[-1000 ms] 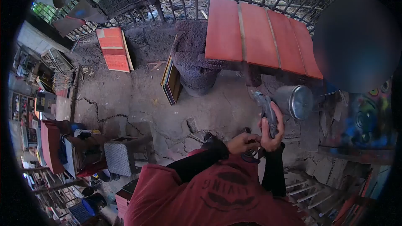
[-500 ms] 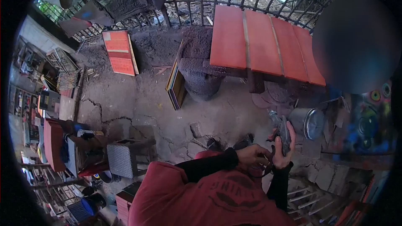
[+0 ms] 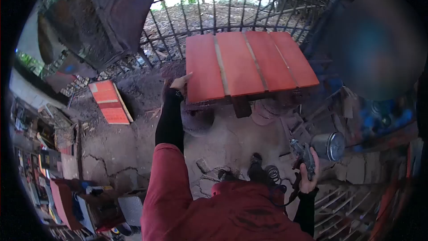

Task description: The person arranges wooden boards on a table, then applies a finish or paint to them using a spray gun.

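Note:
Four red-orange panels (image 3: 240, 64) lie side by side on a support in front of the fence, with pale gaps between them. My left hand (image 3: 180, 83) reaches out to the left edge of the leftmost panel, its fingers closed at that edge. At the lower right, my right hand (image 3: 308, 176) is wrapped round a grey spray gun (image 3: 305, 157), whose silver metal cup (image 3: 329, 146) points to the right. A dark coiled hose (image 3: 273, 175) hangs near my right wrist.
Another red panel (image 3: 110, 102) leans against the low wall at the left. A metal fence (image 3: 214, 13) runs behind the panels. Shelves and boxes (image 3: 49, 156) stand at the far left, a grey stool (image 3: 132, 209) at the lower left, a wooden rack (image 3: 339, 205) at the lower right.
My left hand has left the area beside my right hand and moved up and left to the leftmost panel's edge. The view has shifted, and my right hand still holds the spray gun.

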